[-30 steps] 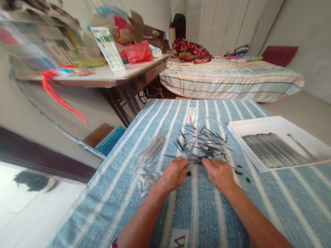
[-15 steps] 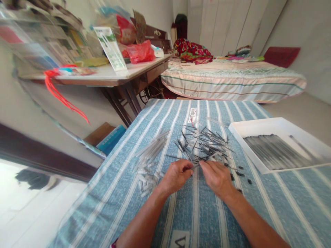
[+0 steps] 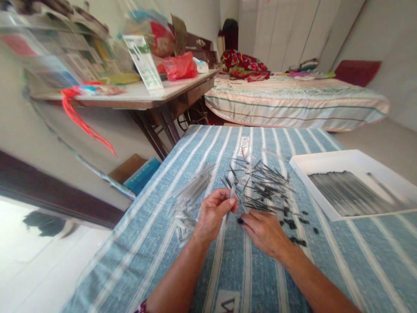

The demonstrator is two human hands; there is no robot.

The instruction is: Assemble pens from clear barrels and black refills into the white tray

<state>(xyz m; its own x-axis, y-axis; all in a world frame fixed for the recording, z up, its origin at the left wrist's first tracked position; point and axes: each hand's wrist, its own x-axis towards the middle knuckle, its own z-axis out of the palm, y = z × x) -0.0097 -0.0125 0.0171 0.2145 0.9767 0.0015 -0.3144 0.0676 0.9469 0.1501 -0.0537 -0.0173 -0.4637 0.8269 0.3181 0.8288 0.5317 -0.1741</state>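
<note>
A: What comes first on the striped cloth (image 3: 130, 269)?
B: At left, a bundle of pale, see-through tubes (image 3: 197, 180), with short whitish pieces (image 3: 184, 227) heaped just nearer the viewer.
A: And the left hand (image 3: 213, 213)?
B: Right beside that heap, its thumb and fingers pinched around a single pale tube (image 3: 232, 193). The tube stands roughly upright, its top showing above the thumb.
A: Where is the right hand (image 3: 264, 230)?
B: To the right of the held tube, near it, fingers bunched and pointing left. A small black piece (image 3: 240, 221) sits at its fingertips; I cannot tell whether it is gripped.
A: Farther right?
B: Thin black rods (image 3: 267, 182) lie scattered beyond the right hand. Black caps (image 3: 289, 224) lie just right of it, then a white tray (image 3: 325, 161) holding a row of dark-ended tubes (image 3: 342, 193).
</note>
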